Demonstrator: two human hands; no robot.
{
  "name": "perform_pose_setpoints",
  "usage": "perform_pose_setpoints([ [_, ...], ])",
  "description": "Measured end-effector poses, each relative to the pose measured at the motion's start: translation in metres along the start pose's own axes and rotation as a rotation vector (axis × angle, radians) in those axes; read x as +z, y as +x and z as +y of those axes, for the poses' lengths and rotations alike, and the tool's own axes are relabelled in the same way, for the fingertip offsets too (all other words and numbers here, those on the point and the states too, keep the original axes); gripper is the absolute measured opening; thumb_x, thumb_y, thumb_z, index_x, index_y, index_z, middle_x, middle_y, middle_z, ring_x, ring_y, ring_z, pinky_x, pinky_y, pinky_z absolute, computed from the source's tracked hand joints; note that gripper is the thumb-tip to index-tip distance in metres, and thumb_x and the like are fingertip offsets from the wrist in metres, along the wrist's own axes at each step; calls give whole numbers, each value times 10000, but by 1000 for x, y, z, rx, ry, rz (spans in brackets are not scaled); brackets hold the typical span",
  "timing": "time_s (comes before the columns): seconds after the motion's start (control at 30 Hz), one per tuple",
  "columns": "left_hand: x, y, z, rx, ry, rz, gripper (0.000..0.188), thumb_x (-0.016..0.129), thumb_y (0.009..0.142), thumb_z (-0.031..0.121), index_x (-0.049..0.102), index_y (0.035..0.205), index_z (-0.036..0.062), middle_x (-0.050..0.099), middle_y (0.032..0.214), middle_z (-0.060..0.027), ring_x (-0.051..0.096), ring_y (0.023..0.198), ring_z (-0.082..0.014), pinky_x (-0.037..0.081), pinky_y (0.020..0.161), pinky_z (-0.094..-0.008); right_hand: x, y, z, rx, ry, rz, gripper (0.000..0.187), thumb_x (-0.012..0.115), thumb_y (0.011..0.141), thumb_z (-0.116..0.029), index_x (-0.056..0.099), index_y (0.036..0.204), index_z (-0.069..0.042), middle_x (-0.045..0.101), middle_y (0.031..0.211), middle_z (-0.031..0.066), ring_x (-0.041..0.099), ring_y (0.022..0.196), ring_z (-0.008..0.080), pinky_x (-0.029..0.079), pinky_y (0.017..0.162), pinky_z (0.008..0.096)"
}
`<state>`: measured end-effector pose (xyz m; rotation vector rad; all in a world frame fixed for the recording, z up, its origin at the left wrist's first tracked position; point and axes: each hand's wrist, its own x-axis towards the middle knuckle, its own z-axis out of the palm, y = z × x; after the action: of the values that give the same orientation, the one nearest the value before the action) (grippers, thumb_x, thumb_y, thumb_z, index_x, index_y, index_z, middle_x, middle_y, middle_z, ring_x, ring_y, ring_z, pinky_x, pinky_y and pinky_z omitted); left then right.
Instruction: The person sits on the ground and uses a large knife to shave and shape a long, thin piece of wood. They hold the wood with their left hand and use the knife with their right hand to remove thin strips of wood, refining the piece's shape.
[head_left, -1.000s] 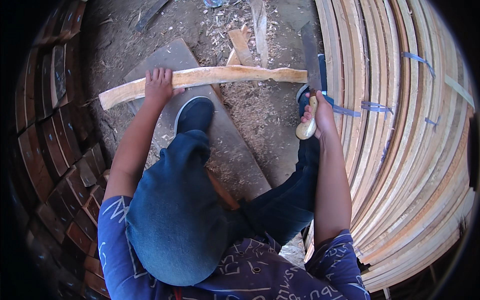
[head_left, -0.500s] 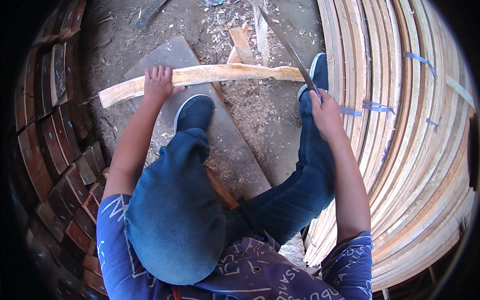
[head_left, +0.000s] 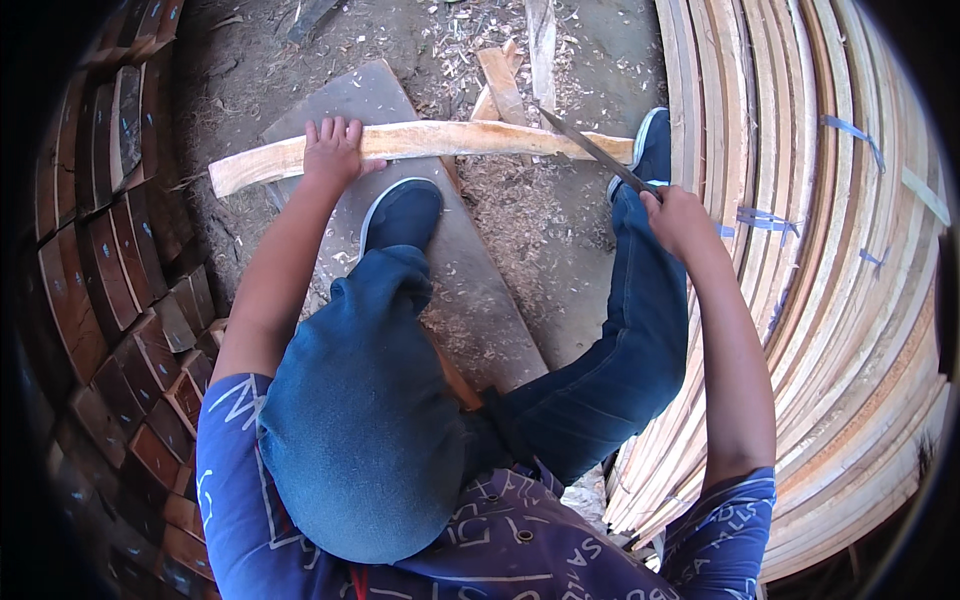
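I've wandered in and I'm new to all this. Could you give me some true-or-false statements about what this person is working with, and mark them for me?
1. The left hand is on a curved wooden strip. True.
2. The right hand holds a hammer. False: it holds a long-bladed knife.
3. The person wears gloves. False: both hands are bare.
4. Bluish ties show on the long pale strips at the right. True.
5. The dark wooden blocks are stacked at the right. False: they are at the left.
6. The slanted flat board lies partly beneath the curved wooden strip. True.
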<state>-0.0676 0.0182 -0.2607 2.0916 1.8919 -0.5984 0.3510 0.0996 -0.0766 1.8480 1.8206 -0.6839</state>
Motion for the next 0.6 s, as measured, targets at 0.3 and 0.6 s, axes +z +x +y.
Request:
perform_pose_setpoints([
  [0.3,10,-9,-18,20,-11,93,797,583,708,715,517,1145,52,524,1075,-123,472,1082,-296,292,985,-525,-19,-18,-48,-72,134,58,347,532,937,-307,655,1022,7,641,923,290,617,914,439,490,816,491],
  [0.6,8,-9,-16,32,-7,8,800,567,724,715,501,1163,50,532,1103,-125,476,1096,-292,289,990,-527,-28,-11,-49,-82,66,69,351,531,937,-306,648,946,25,639,823,284,617,856,456,489,783,499],
])
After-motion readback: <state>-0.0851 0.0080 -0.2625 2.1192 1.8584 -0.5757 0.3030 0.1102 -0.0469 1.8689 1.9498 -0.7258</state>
